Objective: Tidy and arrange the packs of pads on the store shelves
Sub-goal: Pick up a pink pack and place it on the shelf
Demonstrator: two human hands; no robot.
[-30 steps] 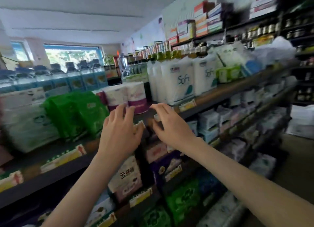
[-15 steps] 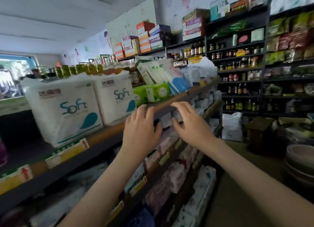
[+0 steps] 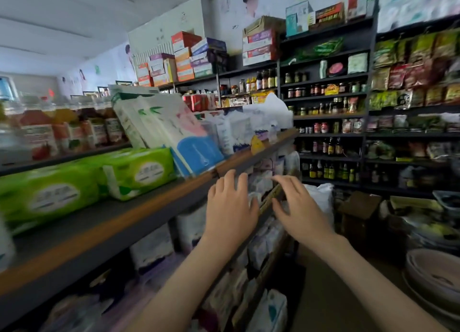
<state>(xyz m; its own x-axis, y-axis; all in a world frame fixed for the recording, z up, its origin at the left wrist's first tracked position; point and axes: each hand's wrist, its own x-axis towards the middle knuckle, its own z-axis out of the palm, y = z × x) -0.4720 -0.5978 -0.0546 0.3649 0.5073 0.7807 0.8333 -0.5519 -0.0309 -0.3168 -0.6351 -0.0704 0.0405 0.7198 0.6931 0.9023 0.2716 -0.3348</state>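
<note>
Pale packs of pads (image 3: 263, 182) fill the shelf tier just under the top shelf board (image 3: 154, 207), and more packs (image 3: 266, 239) stand on the lower tiers. My left hand (image 3: 230, 212) is held out in front of that tier, fingers apart, holding nothing. Beside it, my right hand (image 3: 298, 207) is also spread and empty, its fingertips close to the shelf edge and the packs. Whether either hand touches a pack is hidden by the hands themselves.
Green tissue packs (image 3: 134, 175) and leaning white-and-blue packs (image 3: 179, 137) lie on the top shelf. Dark shelves of bottles and snack bags (image 3: 328, 122) line the far wall. A cardboard box (image 3: 358, 212) and stacked bowls (image 3: 438, 277) stand on the right.
The view has swung right along the aisle; the white Soft packs have left the view and the green packs are now near. Both hands stay raised and spread, moving along the shelf.
</note>
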